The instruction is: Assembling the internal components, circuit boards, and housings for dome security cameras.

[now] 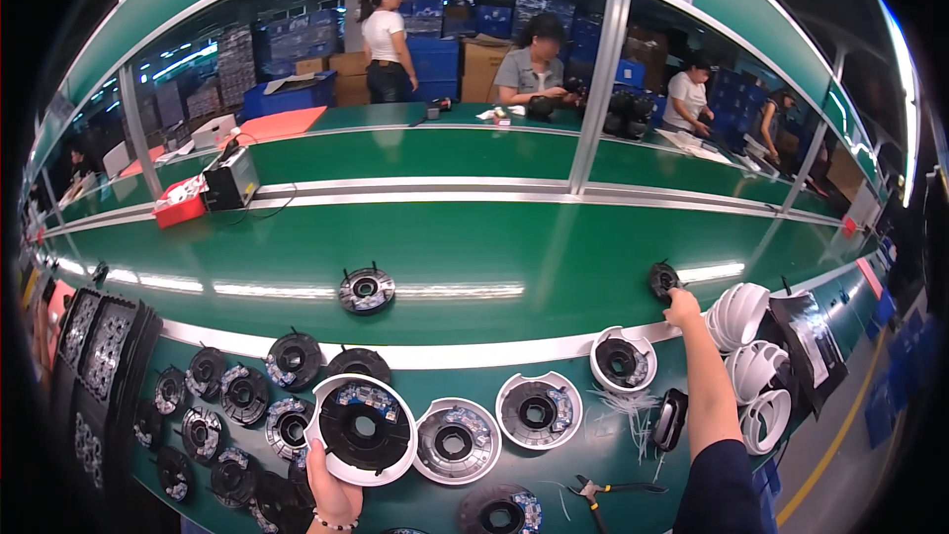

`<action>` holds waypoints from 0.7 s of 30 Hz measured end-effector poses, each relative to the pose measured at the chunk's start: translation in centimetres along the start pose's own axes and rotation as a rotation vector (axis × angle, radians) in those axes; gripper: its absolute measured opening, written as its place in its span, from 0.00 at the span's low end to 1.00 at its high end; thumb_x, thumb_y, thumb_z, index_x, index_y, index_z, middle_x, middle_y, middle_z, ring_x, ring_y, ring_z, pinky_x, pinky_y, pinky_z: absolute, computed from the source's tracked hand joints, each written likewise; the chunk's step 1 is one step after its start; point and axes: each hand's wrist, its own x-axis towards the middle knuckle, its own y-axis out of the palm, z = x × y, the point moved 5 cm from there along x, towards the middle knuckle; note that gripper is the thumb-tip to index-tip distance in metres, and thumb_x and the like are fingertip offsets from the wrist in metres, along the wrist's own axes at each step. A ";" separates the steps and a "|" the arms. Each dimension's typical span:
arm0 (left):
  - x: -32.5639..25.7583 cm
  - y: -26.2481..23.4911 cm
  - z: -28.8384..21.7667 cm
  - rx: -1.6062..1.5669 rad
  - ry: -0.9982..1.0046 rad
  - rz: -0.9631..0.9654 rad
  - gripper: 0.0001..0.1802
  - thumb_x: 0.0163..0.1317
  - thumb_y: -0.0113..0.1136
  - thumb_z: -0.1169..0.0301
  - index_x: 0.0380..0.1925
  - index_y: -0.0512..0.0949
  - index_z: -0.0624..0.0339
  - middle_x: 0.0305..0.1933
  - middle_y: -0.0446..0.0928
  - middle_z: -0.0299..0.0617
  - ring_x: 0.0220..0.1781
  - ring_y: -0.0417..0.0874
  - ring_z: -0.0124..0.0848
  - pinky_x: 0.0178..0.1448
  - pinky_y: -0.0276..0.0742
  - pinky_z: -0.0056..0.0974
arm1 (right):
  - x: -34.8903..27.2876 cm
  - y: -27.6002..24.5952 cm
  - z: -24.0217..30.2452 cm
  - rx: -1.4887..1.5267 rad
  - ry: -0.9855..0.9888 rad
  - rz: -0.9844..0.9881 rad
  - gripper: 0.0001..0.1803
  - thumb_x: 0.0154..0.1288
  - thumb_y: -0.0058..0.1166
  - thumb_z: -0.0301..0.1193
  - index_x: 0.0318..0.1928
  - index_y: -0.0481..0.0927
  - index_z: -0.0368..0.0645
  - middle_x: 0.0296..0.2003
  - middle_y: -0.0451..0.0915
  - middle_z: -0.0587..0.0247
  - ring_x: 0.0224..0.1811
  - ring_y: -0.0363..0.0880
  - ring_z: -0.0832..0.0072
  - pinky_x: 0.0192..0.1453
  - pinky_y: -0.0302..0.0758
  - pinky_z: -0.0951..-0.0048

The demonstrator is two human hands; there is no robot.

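Held up in the lower centre of the frame, a white-rimmed disc (393,435) with a black middle and a small circuit board tilted toward the camera, gripped at its lower left edge by the left hand (334,489), whose wrist wore a beaded bracelet (334,522). Reaching to the right of centre, the right hand (682,309) had its fingers closed on a dark round part (662,282) over the near side of the green belt (494,237); whether that part touched the belt could not be told. Another dark round part with upright prongs (367,291) lay on the belt left of centre. Three more white-rimmed discs (563,413) rested on the green bench (539,472) between the hands, and many black discs with circuit boards (244,396) crowded the lower left, beside a stack of black trays (109,361) at the left edge. At lower right, cutting pliers (593,490) lay with jaws parted near thin clear strips (629,403) and a black oblong object (671,419). White rings (738,321) stood nested at the right. Across the top, several people (386,44) occupied the far side, beyond a red bin (180,204) at upper left.
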 end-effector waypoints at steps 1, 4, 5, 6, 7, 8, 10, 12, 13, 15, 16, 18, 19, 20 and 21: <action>0.1 -0.3 0.0 0.002 0.004 -0.021 0.23 0.64 0.35 0.61 0.52 0.62 0.66 0.52 0.67 0.46 0.54 0.69 0.35 0.58 0.63 0.38 | -0.7 -0.7 0.5 -0.002 0.036 -0.013 0.18 0.42 0.57 0.27 0.38 0.74 0.43 0.40 0.74 0.51 0.43 0.73 0.58 0.48 0.71 0.63; 0.7 -1.0 0.1 -0.003 0.001 -0.058 0.22 0.64 0.35 0.62 0.51 0.63 0.67 0.52 0.68 0.46 0.53 0.70 0.34 0.58 0.63 0.37 | -0.5 -1.0 0.0 0.002 0.029 -0.193 0.11 0.41 0.58 0.25 0.31 0.77 0.43 0.32 0.76 0.52 0.38 0.74 0.57 0.42 0.72 0.61; 1.0 -1.2 0.1 0.000 0.006 -0.050 0.22 0.64 0.35 0.62 0.51 0.63 0.68 0.52 0.68 0.46 0.53 0.70 0.34 0.58 0.63 0.37 | -0.4 -1.3 0.3 0.019 0.004 -0.232 0.11 0.41 0.59 0.25 0.30 0.77 0.43 0.29 0.76 0.52 0.37 0.75 0.56 0.41 0.72 0.59; 1.1 -1.4 0.1 -0.001 0.008 -0.060 0.23 0.64 0.35 0.61 0.51 0.63 0.68 0.52 0.68 0.46 0.53 0.70 0.34 0.58 0.63 0.37 | -0.3 -1.4 0.3 0.030 -0.022 -0.249 0.10 0.41 0.58 0.24 0.30 0.78 0.43 0.29 0.77 0.50 0.34 0.76 0.56 0.40 0.73 0.59; 1.4 -0.7 0.2 -0.005 -0.001 -0.050 0.23 0.64 0.35 0.61 0.51 0.63 0.68 0.52 0.68 0.46 0.54 0.69 0.34 0.58 0.62 0.37 | 0.0 -1.7 -0.5 0.031 0.002 -0.258 0.09 0.40 0.58 0.24 0.28 0.79 0.43 0.27 0.77 0.50 0.33 0.76 0.56 0.39 0.73 0.59; 1.5 -0.7 0.3 -0.023 -0.012 -0.039 0.22 0.64 0.34 0.62 0.51 0.62 0.68 0.53 0.67 0.47 0.54 0.68 0.34 0.58 0.62 0.37 | 0.4 -1.6 -0.8 0.038 0.018 -0.262 0.07 0.40 0.57 0.23 0.27 0.79 0.43 0.26 0.77 0.50 0.32 0.76 0.56 0.38 0.73 0.59; 1.6 -0.2 0.1 -0.029 -0.019 -0.005 0.22 0.64 0.35 0.62 0.52 0.61 0.68 0.53 0.67 0.47 0.55 0.68 0.35 0.59 0.61 0.37 | 0.5 -1.9 -0.5 0.047 -0.045 -0.327 0.06 0.39 0.56 0.22 0.24 0.80 0.42 0.23 0.77 0.50 0.29 0.76 0.56 0.38 0.73 0.62; 1.5 -0.7 -0.4 -0.023 -0.011 0.005 0.23 0.64 0.34 0.61 0.53 0.60 0.67 0.54 0.66 0.47 0.55 0.68 0.35 0.60 0.61 0.38 | 0.7 -2.3 0.6 0.081 -0.118 -0.337 0.05 0.39 0.54 0.22 0.21 0.80 0.42 0.22 0.77 0.51 0.28 0.76 0.57 0.38 0.73 0.62; 1.7 -0.9 -0.9 -0.040 0.015 -0.005 0.24 0.64 0.33 0.60 0.53 0.60 0.67 0.54 0.66 0.46 0.55 0.68 0.35 0.60 0.60 0.38 | 0.7 -2.8 1.0 0.104 -0.152 -0.335 0.05 0.39 0.52 0.22 0.21 0.80 0.42 0.22 0.77 0.50 0.27 0.76 0.56 0.37 0.73 0.61; 2.0 -1.3 -2.7 -0.090 0.072 -0.017 0.25 0.64 0.32 0.57 0.54 0.60 0.66 0.54 0.66 0.45 0.55 0.68 0.35 0.60 0.61 0.39 | 0.5 -4.2 3.3 0.190 -0.228 -0.385 0.05 0.39 0.52 0.22 0.21 0.80 0.42 0.20 0.76 0.52 0.26 0.76 0.57 0.35 0.73 0.65; 2.1 -1.3 -3.8 -0.097 0.127 0.011 0.25 0.64 0.33 0.57 0.54 0.60 0.65 0.54 0.66 0.45 0.55 0.68 0.35 0.59 0.61 0.39 | 0.2 -5.6 5.4 0.240 -0.267 -0.397 0.05 0.40 0.52 0.22 0.21 0.80 0.42 0.20 0.77 0.53 0.25 0.76 0.58 0.34 0.73 0.66; 2.3 -2.8 -5.1 -0.084 0.200 -0.149 0.25 0.64 0.34 0.57 0.54 0.60 0.64 0.54 0.66 0.44 0.55 0.68 0.34 0.59 0.62 0.39 | -0.4 -8.5 9.8 0.331 -0.383 -0.402 0.05 0.40 0.53 0.23 0.22 0.80 0.41 0.20 0.77 0.54 0.25 0.77 0.60 0.34 0.74 0.68; 2.4 -2.6 -5.7 -0.097 0.233 -0.191 0.25 0.64 0.34 0.57 0.54 0.60 0.64 0.54 0.66 0.43 0.55 0.68 0.34 0.59 0.61 0.39 | -1.2 -10.1 12.4 0.402 -0.434 -0.375 0.05 0.40 0.54 0.22 0.23 0.80 0.41 0.20 0.77 0.55 0.25 0.77 0.62 0.33 0.74 0.69; 2.4 -2.6 -6.1 -0.081 0.268 -0.230 0.25 0.63 0.34 0.57 0.54 0.60 0.63 0.54 0.66 0.43 0.55 0.68 0.34 0.59 0.61 0.39 | -2.2 -11.4 15.3 0.476 -0.484 -0.347 0.05 0.41 0.55 0.22 0.24 0.80 0.40 0.21 0.78 0.55 0.25 0.78 0.63 0.33 0.74 0.70; 2.5 -2.5 -6.1 -0.080 0.265 -0.211 0.25 0.63 0.34 0.57 0.54 0.60 0.63 0.54 0.66 0.43 0.55 0.68 0.34 0.59 0.61 0.39 | -3.2 -12.5 18.1 0.472 -0.598 -0.332 0.07 0.41 0.56 0.22 0.25 0.81 0.40 0.23 0.78 0.56 0.25 0.78 0.65 0.32 0.74 0.71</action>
